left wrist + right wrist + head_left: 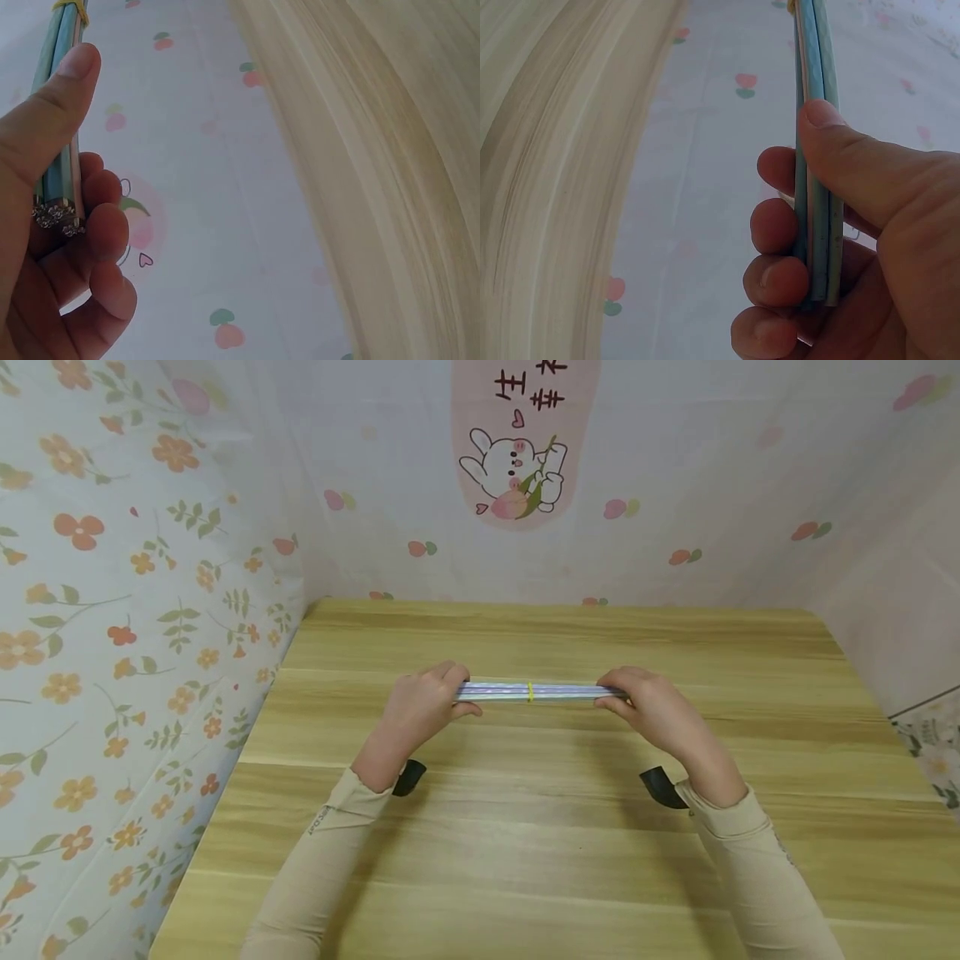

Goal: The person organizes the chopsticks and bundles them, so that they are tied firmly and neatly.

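A bundle of pastel pencils (495, 692) is held level above the table, bound around its middle by a yellow rubber band (530, 692). My left hand (426, 697) grips one end, thumb along the near side. In the left wrist view, glittering stones in metal caps (56, 216) finish that end, and the fingers curl behind the shafts. At the other end my right hand (651, 703) pinches the bundle between thumb and fingers. Plain, blunt ends of blue, pink and pale green pencils (819, 262) show there in the right wrist view.
Beneath both hands lies a wood-grain table (517, 852). A white curtain (375, 460) with a rabbit print hangs behind its far edge, and a flowered curtain (150, 635) borders the left side. Dark pieces (663, 787) stick out by the wrists.
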`<state>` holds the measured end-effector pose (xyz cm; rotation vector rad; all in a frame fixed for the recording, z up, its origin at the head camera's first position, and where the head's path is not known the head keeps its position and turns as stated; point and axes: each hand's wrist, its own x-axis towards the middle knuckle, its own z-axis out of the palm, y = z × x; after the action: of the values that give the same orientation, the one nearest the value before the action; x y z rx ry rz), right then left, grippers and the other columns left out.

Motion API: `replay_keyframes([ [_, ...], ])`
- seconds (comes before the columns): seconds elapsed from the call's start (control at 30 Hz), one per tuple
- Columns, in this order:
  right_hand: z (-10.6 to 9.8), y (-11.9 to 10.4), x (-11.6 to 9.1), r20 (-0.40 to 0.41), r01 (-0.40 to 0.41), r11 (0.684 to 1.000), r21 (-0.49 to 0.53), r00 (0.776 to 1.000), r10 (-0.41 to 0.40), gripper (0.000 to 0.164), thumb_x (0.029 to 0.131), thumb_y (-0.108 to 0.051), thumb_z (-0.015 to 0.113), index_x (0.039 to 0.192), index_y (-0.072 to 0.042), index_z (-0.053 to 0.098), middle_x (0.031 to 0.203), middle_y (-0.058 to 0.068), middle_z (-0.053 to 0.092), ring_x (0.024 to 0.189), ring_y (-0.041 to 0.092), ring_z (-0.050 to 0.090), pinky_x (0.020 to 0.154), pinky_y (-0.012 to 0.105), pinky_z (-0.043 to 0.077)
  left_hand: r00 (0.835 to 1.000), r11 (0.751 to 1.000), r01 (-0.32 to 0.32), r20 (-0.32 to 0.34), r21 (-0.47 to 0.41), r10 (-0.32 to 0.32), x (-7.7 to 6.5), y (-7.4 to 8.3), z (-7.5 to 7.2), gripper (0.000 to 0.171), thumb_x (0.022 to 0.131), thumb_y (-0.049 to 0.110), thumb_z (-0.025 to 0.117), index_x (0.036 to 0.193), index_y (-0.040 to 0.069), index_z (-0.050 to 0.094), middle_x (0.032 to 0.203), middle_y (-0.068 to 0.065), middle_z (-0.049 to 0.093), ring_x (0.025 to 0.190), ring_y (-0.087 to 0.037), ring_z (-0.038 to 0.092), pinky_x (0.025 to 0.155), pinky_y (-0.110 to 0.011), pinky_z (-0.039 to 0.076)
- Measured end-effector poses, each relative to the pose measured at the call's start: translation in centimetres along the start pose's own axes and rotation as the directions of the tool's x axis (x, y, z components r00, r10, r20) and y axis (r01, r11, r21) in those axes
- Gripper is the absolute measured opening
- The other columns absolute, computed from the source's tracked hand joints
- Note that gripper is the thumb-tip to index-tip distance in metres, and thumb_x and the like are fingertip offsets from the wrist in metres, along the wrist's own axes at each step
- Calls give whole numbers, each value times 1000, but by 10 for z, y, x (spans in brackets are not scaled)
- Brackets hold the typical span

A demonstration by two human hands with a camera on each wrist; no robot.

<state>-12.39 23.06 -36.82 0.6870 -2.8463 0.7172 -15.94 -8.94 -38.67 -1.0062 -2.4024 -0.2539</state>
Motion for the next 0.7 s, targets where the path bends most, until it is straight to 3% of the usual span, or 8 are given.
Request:
replay_keyframes([
  [0.43,7,7,-6,2,-12,1000,-14,1000,12,17,84,-13,71,98,-4,67,93,7,67,75,16,59,66,34,49,999,997,25,49,-76,-21,-4,-2,4,44,73,36,78,95,3,59,87,-7,68,68,-15,64,55,-26,52],
  [0.7,12,8,-1,-10,2,1000,-31,1000,-3,16,84,-13,71,97,-4,68,89,6,66,70,14,54,63,32,46,994,992,78,80,-101,-71,-8,-4,8,40,74,32,78,95,3,61,89,-7,69,72,-17,65,59,-29,53],
])
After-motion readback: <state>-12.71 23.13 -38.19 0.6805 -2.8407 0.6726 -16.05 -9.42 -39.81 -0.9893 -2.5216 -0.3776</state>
